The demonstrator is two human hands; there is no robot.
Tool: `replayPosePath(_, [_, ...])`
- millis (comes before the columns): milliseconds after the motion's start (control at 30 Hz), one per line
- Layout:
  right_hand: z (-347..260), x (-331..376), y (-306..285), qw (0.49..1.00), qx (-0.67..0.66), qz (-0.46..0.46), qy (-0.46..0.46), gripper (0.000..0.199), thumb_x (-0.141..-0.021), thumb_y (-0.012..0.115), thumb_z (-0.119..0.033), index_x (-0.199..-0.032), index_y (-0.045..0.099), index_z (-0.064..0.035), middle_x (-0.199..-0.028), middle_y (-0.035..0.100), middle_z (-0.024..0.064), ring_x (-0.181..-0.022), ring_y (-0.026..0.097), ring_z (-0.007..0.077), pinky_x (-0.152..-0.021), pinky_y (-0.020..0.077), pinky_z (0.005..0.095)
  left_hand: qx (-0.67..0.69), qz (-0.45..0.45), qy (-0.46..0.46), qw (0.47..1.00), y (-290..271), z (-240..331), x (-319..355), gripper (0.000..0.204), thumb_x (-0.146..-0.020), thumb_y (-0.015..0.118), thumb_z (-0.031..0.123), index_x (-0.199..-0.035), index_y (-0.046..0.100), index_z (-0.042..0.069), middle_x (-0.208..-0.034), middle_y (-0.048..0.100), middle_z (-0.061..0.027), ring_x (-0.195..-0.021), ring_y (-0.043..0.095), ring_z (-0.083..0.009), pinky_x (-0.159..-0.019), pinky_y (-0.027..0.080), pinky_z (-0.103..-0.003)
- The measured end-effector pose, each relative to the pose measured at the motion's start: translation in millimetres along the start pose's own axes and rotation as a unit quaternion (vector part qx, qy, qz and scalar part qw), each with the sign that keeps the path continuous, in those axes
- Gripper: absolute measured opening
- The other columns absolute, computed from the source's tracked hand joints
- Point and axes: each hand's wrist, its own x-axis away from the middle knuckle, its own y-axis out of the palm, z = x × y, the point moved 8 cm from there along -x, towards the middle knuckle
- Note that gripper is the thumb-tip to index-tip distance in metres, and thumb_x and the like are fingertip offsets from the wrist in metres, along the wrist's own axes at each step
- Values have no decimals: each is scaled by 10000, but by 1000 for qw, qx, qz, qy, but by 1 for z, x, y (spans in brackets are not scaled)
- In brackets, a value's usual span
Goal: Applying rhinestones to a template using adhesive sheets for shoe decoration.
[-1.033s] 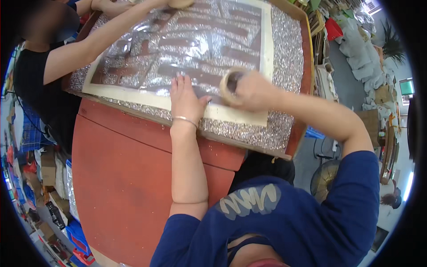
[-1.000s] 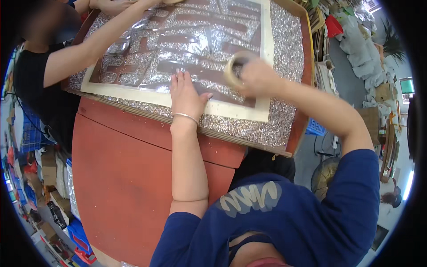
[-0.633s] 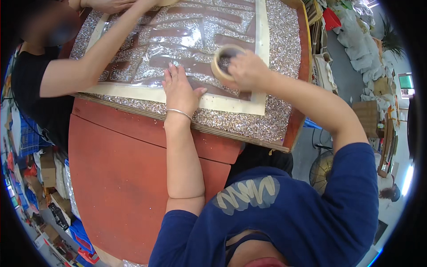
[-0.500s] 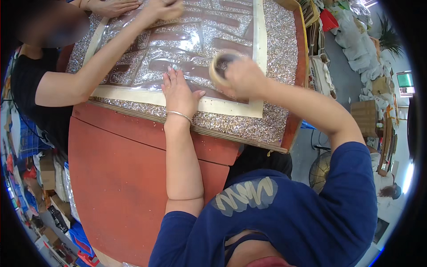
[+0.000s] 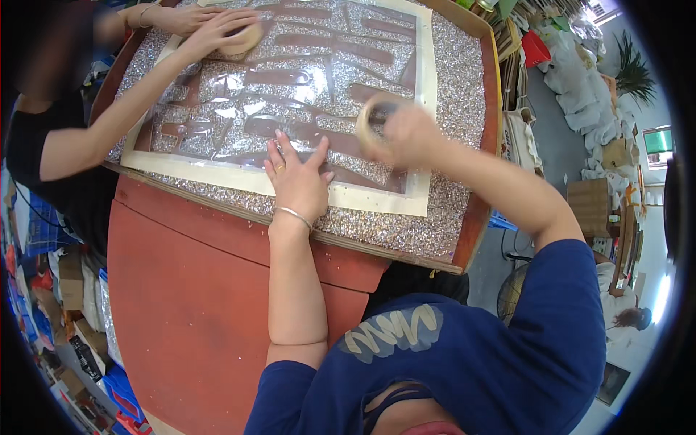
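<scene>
Two hands at work: your left hand (image 5: 297,181) lies spread flat on the shiny film (image 5: 290,109); your right hand (image 5: 409,134), blurred, grips a tape roll (image 5: 373,125) just beside it. Lifting your palm could let the film wrinkle.

Brown cardboard boxes (image 5: 71,279), prob., lower left.

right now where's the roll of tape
In the head view the roll of tape is in the right hand, raised above the right part of the glittery board, just right of the left hand pressed flat on the clear film.
</scene>
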Motion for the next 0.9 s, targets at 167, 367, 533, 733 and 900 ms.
replayPosePath(167, [187, -51, 13, 967, 109, 55, 223, 609, -880, 382, -579, -715, 697, -85, -717, 673, 107, -614, 643, 267, -502, 494, 405, 41, 30, 30, 998, -2, 15, -5, 525, -844, 574, 178, -1350, 444, 224, -1458, 97, -328, -1359, 68, -492, -1085, 105, -570])
replayPosePath(367, [157, -73, 36, 987, 39, 43, 148, 678, -867, 350, -622, -644, 672, -68, -682, 646, 126, -839, 620, 312, -842, 375, 481, 12, 49, 152, 987, 21, 79, 4, 513, -804, 504, 79, -1314, 458, 107, -1455, 248, -234, -1363, 159, -436, -1049, 105, -647])
replayPosePath(533, [114, -35, 14, 994, 2, 28, 110, 627, -848, 405, -562, -628, 649, -28, -663, 639, 125, -648, 631, 318, -724, 468, 450, 69, 31, 148, 986, 24, 87, 9, 469, -850, 505, 120, -1315, 454, 160, -1481, 237, -161, -1373, 145, -411, -1026, 85, -683])
replayPosePath(733, [242, -96, 29, 960, 71, 44, 265, 595, -839, 412, -559, -745, 693, -43, -748, 675, 130, -719, 648, 305, -805, 442, 463, 84, 2, 137, 987, 23, 83, 6, 439, -854, 559, 150, -1285, 493, 200, -1486, 222, -163, -1375, 117, -427, -1019, 89, -691])
replayPosePath(900, [164, -123, 25, 987, 53, 15, 152, 587, -832, 425, -571, -737, 698, -61, -751, 677, 120, -731, 652, 289, -809, 446, 446, 93, -45, 127, 986, 23, 72, 10, 417, -841, 569, 142, -1253, 522, 193, -1493, 210, -152, -1379, 98, -428, -1010, 83, -701])
